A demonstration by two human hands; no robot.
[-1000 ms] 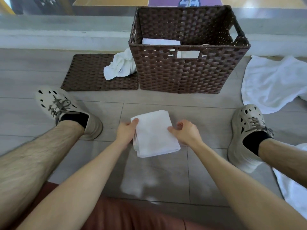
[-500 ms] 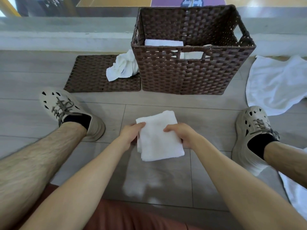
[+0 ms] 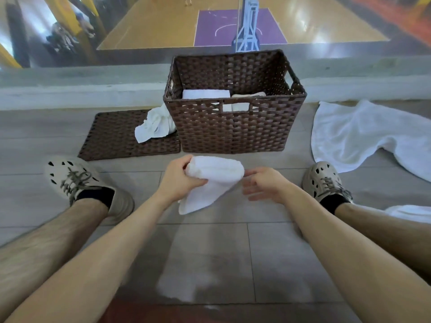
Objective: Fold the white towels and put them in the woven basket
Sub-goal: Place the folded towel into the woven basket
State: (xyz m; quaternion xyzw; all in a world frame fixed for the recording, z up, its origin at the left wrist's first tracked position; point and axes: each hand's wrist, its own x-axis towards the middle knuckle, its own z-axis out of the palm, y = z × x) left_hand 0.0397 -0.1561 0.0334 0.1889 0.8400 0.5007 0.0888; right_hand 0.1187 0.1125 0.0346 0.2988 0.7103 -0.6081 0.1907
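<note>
Left hand grasps folded towel at its left end, fingers curled over top; towel held above floor, lower corner hanging, just in front of woven basket. Right hand released, fingers loose, blurred, just beside towel's right end; contact cannot tell. Behind, from left: flat woven panel on floor, crumpled white towel on it, touching basket wall. Inside basket, two folded towels side by side. Right of basket, unfolded towel spread on floor.

The grey tiled floor carries the woven basket, a flat woven mat beside it, a spread white towel and two shoes.
</note>
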